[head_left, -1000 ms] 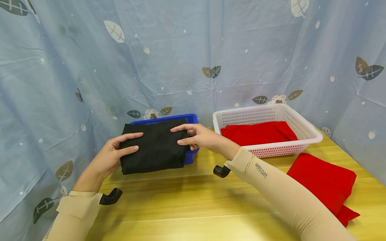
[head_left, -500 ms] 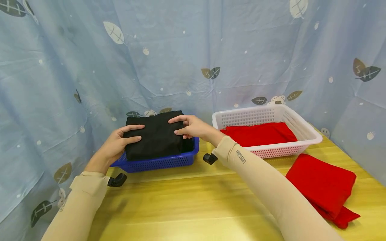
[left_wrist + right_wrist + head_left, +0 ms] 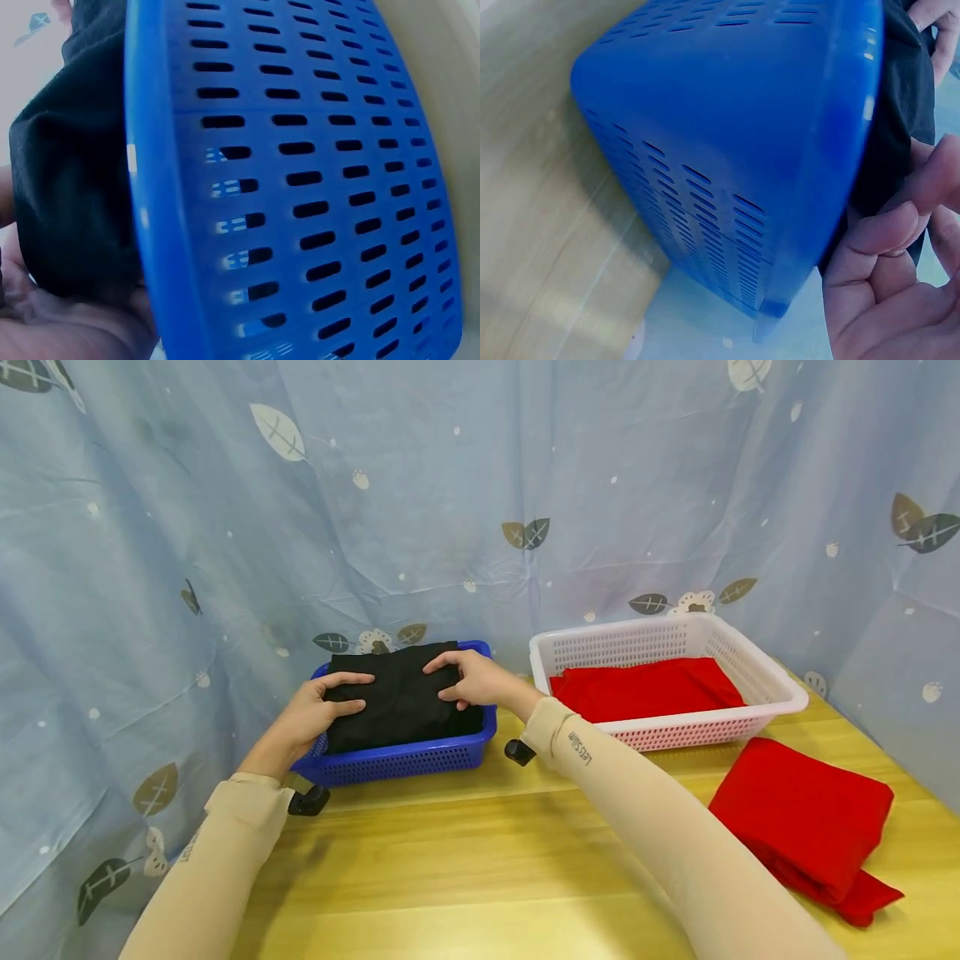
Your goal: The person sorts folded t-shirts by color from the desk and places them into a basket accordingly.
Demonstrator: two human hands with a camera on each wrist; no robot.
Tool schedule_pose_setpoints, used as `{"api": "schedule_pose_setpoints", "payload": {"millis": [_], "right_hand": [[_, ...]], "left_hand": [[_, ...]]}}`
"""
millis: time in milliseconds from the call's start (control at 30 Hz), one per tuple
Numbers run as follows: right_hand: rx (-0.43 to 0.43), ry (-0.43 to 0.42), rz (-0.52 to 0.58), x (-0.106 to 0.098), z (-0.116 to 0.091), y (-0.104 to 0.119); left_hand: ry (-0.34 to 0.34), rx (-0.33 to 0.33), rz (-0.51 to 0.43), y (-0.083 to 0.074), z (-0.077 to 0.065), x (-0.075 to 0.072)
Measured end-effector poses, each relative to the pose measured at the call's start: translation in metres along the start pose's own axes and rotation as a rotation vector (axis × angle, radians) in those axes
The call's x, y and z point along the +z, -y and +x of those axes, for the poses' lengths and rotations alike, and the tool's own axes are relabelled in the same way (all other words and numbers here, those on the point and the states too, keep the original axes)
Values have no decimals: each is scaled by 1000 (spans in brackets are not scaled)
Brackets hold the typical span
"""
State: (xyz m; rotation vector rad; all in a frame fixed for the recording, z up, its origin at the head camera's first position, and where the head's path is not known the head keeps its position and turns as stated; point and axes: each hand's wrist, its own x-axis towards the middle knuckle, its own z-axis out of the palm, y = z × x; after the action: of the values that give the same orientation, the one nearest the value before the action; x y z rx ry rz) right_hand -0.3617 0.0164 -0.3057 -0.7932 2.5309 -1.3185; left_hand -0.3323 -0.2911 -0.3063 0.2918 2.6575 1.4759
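A folded black cloth [image 3: 405, 697] lies in the blue basket [image 3: 408, 763], its top at about rim height. My left hand [image 3: 309, 717] grips the cloth's left edge, thumb and forefinger spread over the top. At the opposite edge, my right hand [image 3: 480, 683] holds the cloth with its fingers bent. The left wrist view has the black cloth [image 3: 71, 172] bulging over the rim, with the left hand [image 3: 71, 326] under its edge. In the right wrist view, the right hand [image 3: 900, 292] is right beside the basket wall [image 3: 705, 142], at the cloth's edge.
A white basket [image 3: 772, 703] to the right contains folded red cloth [image 3: 648, 687]. Another folded red cloth [image 3: 810, 818] lies on the wooden table [image 3: 450, 868] in front of it. A blue leaf-print curtain [image 3: 450, 510] hangs behind and at both sides.
Both hands have carried the black cloth from in front of the blue basket back over it and down inside. The basket's front wall now shows. The red cloths have stayed put.
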Motion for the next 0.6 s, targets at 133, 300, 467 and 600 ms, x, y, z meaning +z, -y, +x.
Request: {"api": "schedule_pose_setpoints", "payload": {"millis": [133, 300, 467, 600], "right_hand": [[19, -2, -107, 4, 1, 3], [59, 40, -218, 9, 4, 3], [85, 101, -327, 14, 3, 8], [96, 67, -390, 16, -1, 11]], "left_hand": [[3, -29, 38, 2, 4, 3], [37, -49, 171, 5, 7, 8], [65, -51, 318, 7, 6, 11], [53, -29, 401, 8, 4, 11]]}}
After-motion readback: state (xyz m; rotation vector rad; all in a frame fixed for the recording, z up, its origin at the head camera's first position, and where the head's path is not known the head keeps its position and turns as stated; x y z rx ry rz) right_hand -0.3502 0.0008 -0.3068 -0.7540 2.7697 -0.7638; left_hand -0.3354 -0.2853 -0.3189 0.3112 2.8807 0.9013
